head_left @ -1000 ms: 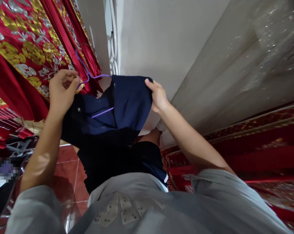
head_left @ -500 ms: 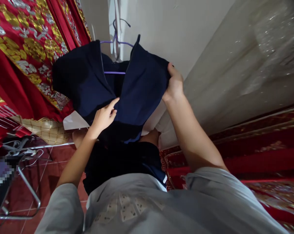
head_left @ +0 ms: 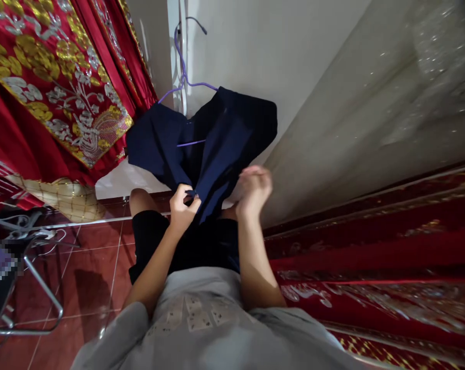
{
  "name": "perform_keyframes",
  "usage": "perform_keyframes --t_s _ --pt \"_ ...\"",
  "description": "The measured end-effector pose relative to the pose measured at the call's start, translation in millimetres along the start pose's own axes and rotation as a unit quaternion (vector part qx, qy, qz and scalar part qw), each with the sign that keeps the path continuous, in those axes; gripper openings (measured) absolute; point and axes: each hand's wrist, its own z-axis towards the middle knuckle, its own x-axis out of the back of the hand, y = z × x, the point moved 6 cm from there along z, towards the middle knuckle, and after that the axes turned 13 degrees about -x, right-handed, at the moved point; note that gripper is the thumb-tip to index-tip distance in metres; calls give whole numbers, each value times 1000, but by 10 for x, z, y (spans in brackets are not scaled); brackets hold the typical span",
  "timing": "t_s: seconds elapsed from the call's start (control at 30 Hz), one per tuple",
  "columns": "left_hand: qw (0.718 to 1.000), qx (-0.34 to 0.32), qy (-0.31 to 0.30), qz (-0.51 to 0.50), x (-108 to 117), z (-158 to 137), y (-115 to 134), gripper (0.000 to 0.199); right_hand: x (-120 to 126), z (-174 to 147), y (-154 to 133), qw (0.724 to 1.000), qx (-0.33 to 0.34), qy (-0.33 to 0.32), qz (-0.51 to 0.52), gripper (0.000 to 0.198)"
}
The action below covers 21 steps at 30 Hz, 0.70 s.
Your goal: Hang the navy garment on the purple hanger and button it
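Observation:
A dark navy garment, which looks like a collarless jacket or vest [head_left: 232, 133], hangs in front of me on a purple wire hanger [head_left: 183, 67]. Its front edges part in a V, with the hanger's lower bar showing between them. My left hand [head_left: 183, 205] pinches the front edge of the garment at the bottom of the V, thumb against fingers. To the right of the cloth, my right hand [head_left: 254, 191] is raised and apart from it. Motion smears its fingers, so I cannot make out their shape.
Red cloth with gold and silver embroidery [head_left: 89, 118] hangs at the left. A metal-framed chair [head_left: 43, 288] stands on the red tiled floor [head_left: 97, 277] at lower left. More red decorated fabric [head_left: 371, 257] runs along the right, beneath plastic sheeting [head_left: 371, 113].
My right hand has let go of the garment's right shoulder and moved down and inward. My left hand has moved lower and now pinches the front edge. The garment hangs lower and narrower.

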Motion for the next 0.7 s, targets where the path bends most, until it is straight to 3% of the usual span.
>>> perform_keyframes --t_s 0.03,0.07,0.13,0.17,0.23,0.37,0.53,0.7 --pt "999 17 28 -29 -7 -48 -11 27 -191 -179 19 994 -34 -99 20 20" --pt "997 28 50 -54 -5 -84 -18 40 -454 -375 10 964 -55 -261 6 21" --pt "992 40 76 -94 18 -126 -24 64 -726 -613 -45 911 -79 -405 -12 25" --pt "990 45 82 -107 34 -137 -30 70 -791 -645 -82 901 -75 -425 -30 26" --pt "988 55 95 -112 72 -149 -43 62 -819 -585 -151 917 -57 -391 -55 22" --pt "988 68 96 -99 90 -162 -63 25 -821 -522 -196 933 -22 -354 -69 13" --pt "989 107 84 -62 122 -179 -90 24 -860 -589 -123 940 8 -335 -57 17" --pt "996 63 54 -21 172 -111 -71 21 -912 -566 -76 954 43 -290 -61 21"
